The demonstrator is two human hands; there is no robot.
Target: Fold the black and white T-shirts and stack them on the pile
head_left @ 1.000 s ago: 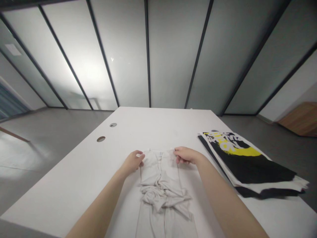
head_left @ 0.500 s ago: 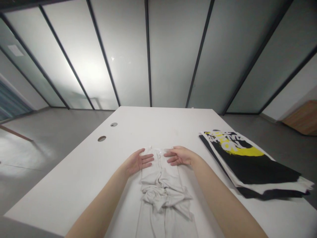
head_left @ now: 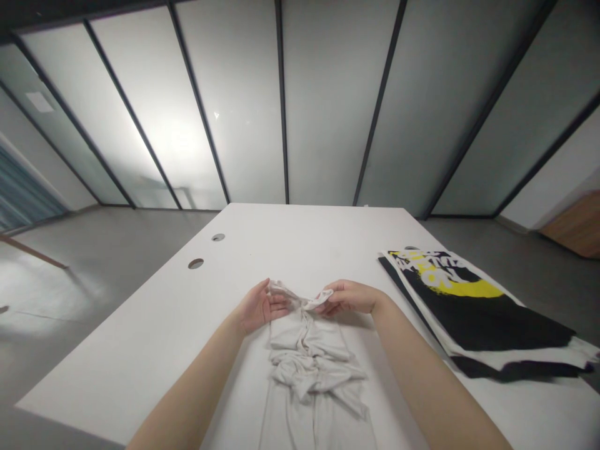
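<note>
A crumpled off-white garment (head_left: 312, 369) lies lengthwise on the white table, twisted and bunched at its middle. My left hand (head_left: 262, 306) and my right hand (head_left: 349, 297) are at its far end. Between them a narrow strip of the cloth (head_left: 300, 296) is lifted off the garment. My left hand holds one end of the strip between thumb and fingers, and my right fingertips pinch the other end. The two hands stand a short way apart.
To the right lies a stack of black and white printed cloth (head_left: 473, 319) with yellow lettering. Two round holes (head_left: 195, 264) pierce the tabletop at the far left. Grey floor surrounds the table, and frosted glass panels stand beyond.
Both hands have closed in from flat, open poses onto the garment's far edge. That edge now rises off the table as a gathered strip between them.
</note>
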